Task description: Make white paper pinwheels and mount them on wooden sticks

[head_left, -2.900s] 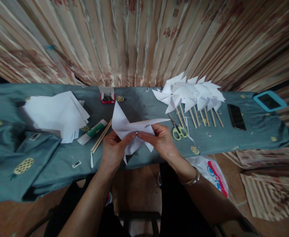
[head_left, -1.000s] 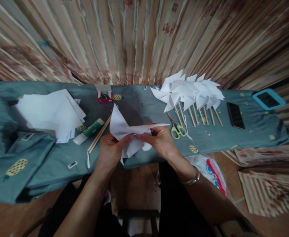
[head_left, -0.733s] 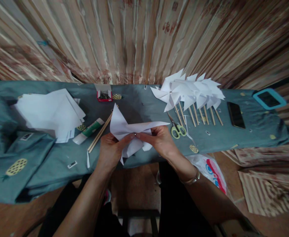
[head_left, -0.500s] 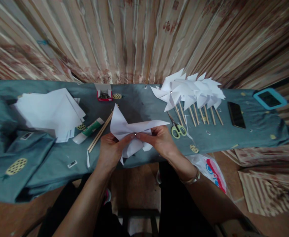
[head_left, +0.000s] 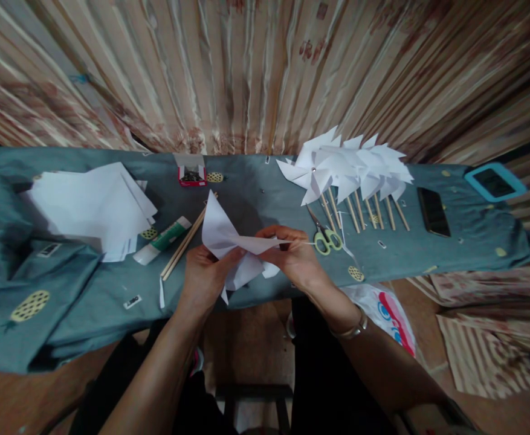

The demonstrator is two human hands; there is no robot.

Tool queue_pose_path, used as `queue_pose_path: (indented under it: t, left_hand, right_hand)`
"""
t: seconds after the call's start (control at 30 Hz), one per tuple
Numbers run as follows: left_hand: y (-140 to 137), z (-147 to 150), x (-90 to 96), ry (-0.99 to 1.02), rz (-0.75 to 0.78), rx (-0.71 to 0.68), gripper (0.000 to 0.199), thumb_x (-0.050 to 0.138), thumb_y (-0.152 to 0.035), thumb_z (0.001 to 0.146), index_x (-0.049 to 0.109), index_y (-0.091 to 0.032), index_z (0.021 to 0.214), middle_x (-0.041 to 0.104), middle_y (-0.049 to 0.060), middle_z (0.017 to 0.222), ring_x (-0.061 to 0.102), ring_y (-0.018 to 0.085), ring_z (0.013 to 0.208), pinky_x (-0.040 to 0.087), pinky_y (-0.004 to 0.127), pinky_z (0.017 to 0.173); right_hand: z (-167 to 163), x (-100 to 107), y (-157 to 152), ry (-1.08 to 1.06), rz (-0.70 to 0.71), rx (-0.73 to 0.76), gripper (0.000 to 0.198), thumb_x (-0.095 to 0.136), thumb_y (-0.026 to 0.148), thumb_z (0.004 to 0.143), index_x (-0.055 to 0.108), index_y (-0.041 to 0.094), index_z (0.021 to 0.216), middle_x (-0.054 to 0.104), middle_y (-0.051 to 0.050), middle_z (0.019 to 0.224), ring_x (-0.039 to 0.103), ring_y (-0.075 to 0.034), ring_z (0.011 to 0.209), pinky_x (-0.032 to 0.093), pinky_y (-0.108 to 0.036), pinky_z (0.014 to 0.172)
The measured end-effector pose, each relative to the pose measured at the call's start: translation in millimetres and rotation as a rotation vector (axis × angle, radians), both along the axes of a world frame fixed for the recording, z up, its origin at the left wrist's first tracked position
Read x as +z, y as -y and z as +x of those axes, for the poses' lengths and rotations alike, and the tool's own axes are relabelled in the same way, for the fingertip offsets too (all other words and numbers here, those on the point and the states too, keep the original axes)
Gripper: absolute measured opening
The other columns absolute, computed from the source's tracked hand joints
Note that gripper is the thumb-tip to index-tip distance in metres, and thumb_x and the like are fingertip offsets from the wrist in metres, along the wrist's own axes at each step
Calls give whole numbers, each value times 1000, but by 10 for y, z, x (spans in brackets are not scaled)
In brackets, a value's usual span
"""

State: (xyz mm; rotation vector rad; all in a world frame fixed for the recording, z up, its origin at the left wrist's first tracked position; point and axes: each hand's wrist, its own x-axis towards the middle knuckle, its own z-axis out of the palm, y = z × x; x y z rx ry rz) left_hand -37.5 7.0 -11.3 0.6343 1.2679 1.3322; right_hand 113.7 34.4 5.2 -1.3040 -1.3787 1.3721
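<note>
Between my hands, above the table's near edge, is a white paper pinwheel (head_left: 220,225) with folded blades. My left hand (head_left: 205,267) pinches it near the centre, thumb on top and fingers underneath. On the other side my right hand (head_left: 292,251) grips a blade, with its fingers curled over the paper's far edge. The blade's tip sticks out past that hand toward the green-handled scissors (head_left: 327,240). My right hand and the paper hide the pinwheel's middle. Two wooden sticks (head_left: 184,246) lie just left of my left hand.
White paper sheets (head_left: 90,208) and a glue stick (head_left: 162,240) lie at the left. Behind the hands stands a small red box (head_left: 191,176) of metal pins. Several finished pinwheels (head_left: 350,163) overlap at the back right, near a phone (head_left: 434,211) and a blue-framed device (head_left: 495,181).
My right hand's fingers have come up over the blade and folded it toward me. The metal pin seen at the centre earlier is now covered. My left hand stays in place.
</note>
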Motion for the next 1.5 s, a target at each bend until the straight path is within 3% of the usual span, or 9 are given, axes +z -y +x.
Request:
queue_pose_path:
  t: [0.27,0.57,0.87,1.03,1.2,1.33,1.5]
  left_hand:
    - [12,7,8,17,-63,-51,29,87,-28,50,75,-14,72,76,5,73,66,18,61,53,28,62]
    - [28,1,-48,35,-67,-59,30,88,-28,51,75,-14,75,75,4,73,66,17,63,53,26,60]
    - [35,16,-28,53,-76,-48,32,88,-29,51,75,-14,76,75,5,73,67,18,63,53,27,60]
    - [37,50,21,111,-132,-37,38,89,-30,47,75,-13,78,76,6,76,68,20,63,54,30,62]
    - [13,91,111,275,-198,-21,41,90,-26,44,74,-13,79,77,6,78,68,18,64,55,29,64]
    - [-1,91,154,308,-226,9,40,90,-23,42,73,-12,77,76,4,73,65,14,57,54,26,63]
    - [10,111,156,310,-214,-3,40,90,-23,41,73,-13,76,75,4,72,68,18,62,56,29,68]
  right_hand:
    - [-23,39,9,-131,-126,-18,22,78,31,57,67,19,72,60,3,61,49,-11,57,38,-25,52]
    - [-27,-6,30,-113,-115,-35,22,77,31,61,67,18,75,60,3,62,47,-10,56,36,-24,52]
    - [-42,19,43,-122,-146,-36,34,77,30,61,65,18,90,63,4,67,52,-10,56,40,-22,51]
    - [-28,8,32,-163,-181,-21,33,79,32,60,66,19,88,66,3,69,55,-11,57,45,-23,53]
    - [14,32,-2,-295,-218,19,28,80,36,62,66,21,81,72,1,80,64,-14,70,51,-27,67]
    - [44,72,-19,-358,-255,20,29,81,38,63,67,21,82,72,2,78,64,-12,67,51,-25,66]
    - [34,50,-18,-301,-216,29,30,83,31,58,66,20,79,70,3,74,62,-12,65,51,-26,66]
